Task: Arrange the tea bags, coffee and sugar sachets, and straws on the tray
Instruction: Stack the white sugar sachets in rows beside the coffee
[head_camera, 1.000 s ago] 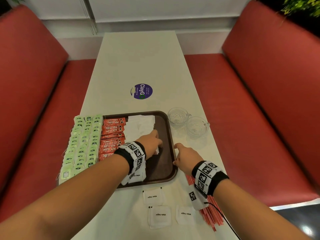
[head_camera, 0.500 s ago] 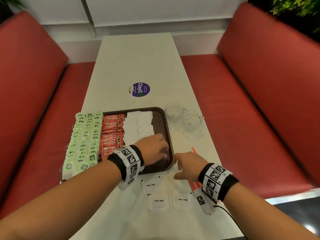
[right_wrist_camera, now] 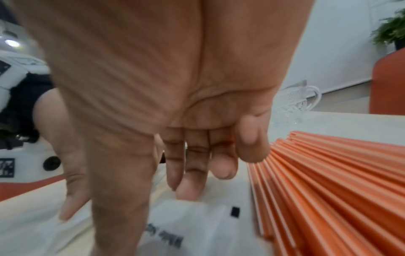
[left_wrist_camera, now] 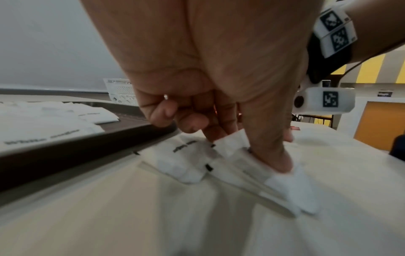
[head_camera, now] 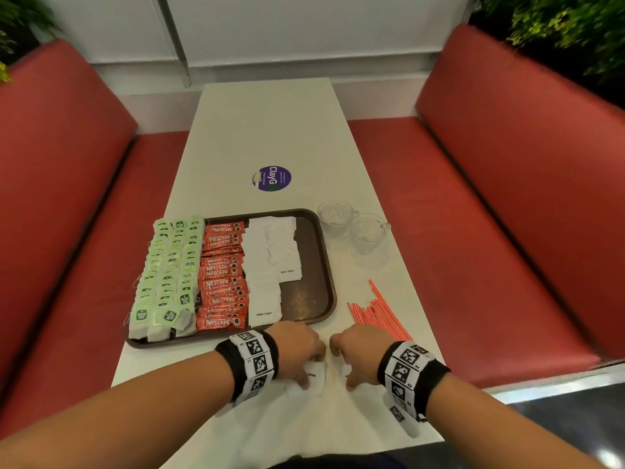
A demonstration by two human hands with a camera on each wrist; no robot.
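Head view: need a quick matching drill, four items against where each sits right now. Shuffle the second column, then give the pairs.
Items:
1. tea bags
2. coffee sachets
3. straws
4. glass cups

Places:
A. on the table right of the tray, near its front right corner
B. leftmost block on the tray
C. on the table by the tray's far right corner
D. on the tray, between the green block and the white sugar sachets

Pairs: 1-B, 2-D, 3-A, 4-C
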